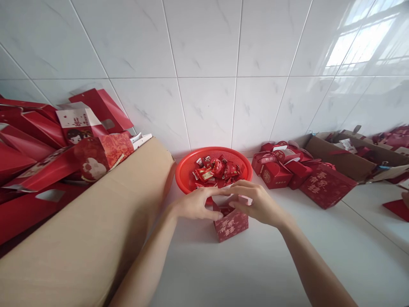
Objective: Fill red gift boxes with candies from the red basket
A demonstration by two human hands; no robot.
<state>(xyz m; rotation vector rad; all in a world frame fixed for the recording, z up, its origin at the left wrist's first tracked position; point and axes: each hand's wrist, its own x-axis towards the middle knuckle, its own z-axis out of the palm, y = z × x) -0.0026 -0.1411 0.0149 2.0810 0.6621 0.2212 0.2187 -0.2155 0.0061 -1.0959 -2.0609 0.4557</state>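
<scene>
A small dark red printed box (pixel 232 227) stands on the white surface in front of the red basket (pixel 182 172), with its top flaps up. My left hand (pixel 198 204) is round the box's left upper edge, thumb in front and fingers behind. My right hand (pixel 255 204) is at the right upper edge, its thumb and fingers on the raised flaps. Both hands grip the same box. Wrapped sweets (pixel 219 168) lie in the basket behind it, partly hidden by the fingers.
A large cardboard box (pixel 96 221) full of red cartons (pixel 41 128) takes up the left. Red boxes (pixel 276 174) are piled right of the basket. Open brown cartons (pixel 341 157) stand further right. At the right edge another person's hand (pixel 405 198) is near a red piece. A tiled wall runs behind.
</scene>
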